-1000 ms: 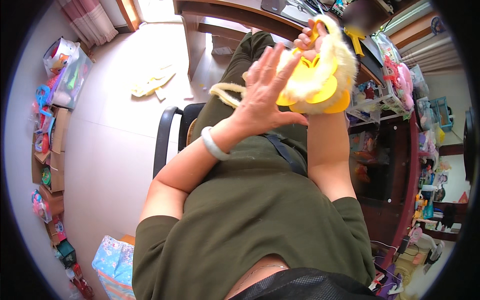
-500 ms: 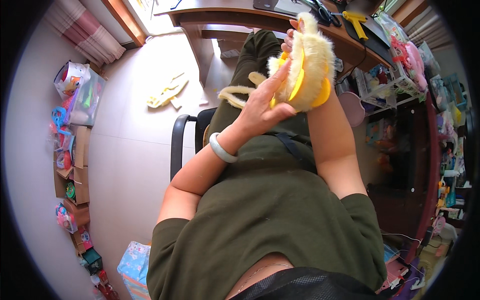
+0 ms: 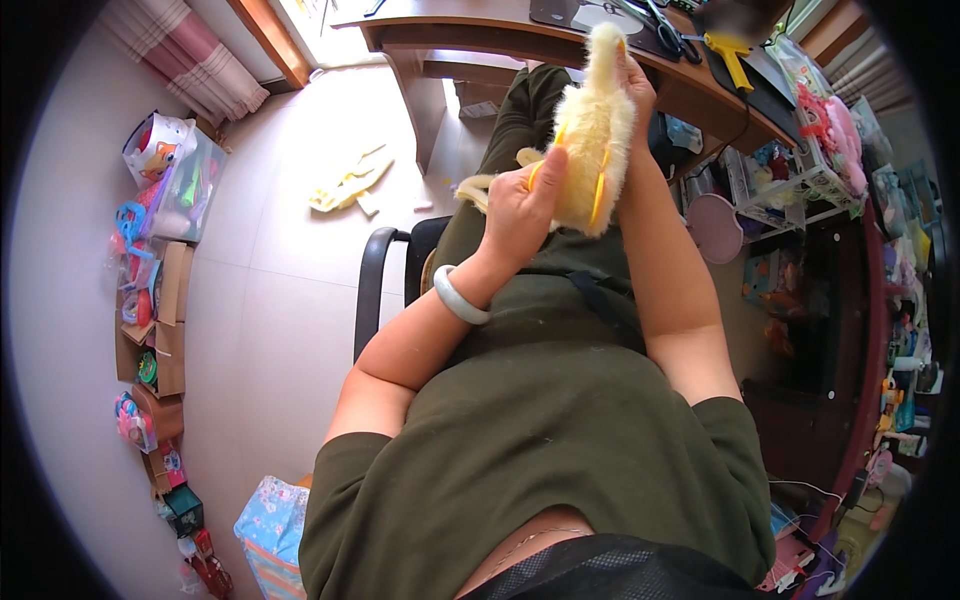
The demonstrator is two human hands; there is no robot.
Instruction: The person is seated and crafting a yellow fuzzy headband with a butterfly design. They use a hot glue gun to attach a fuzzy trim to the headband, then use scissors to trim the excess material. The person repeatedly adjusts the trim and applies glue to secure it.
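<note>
Above my lap is a fluffy pale yellow plush piece (image 3: 590, 130) with a narrow upper end and bright yellow flat trim along its body. My left hand (image 3: 520, 212), below a pale bangle (image 3: 461, 295), grips its lower left side, thumb lying up along the fur. From the far right, my right hand (image 3: 640, 92) closes on the upper part; some of its fingers are hidden behind the fur. A pale fuzzy strap (image 3: 474, 190) loops out left of my left hand, over my thigh.
A wooden desk (image 3: 450, 38) stands ahead, carrying a yellow glue gun (image 3: 730, 60) and scissors (image 3: 672, 38). Pale yellow fabric (image 3: 352, 182) lies on the floor. A black chair armrest (image 3: 372, 285) is at my left; a white rack (image 3: 770, 190) stands right.
The plush piece has turned so its trimmed side shows less and its furry face more. My left hand went from fingers laid across it to a grip with the thumb up.
</note>
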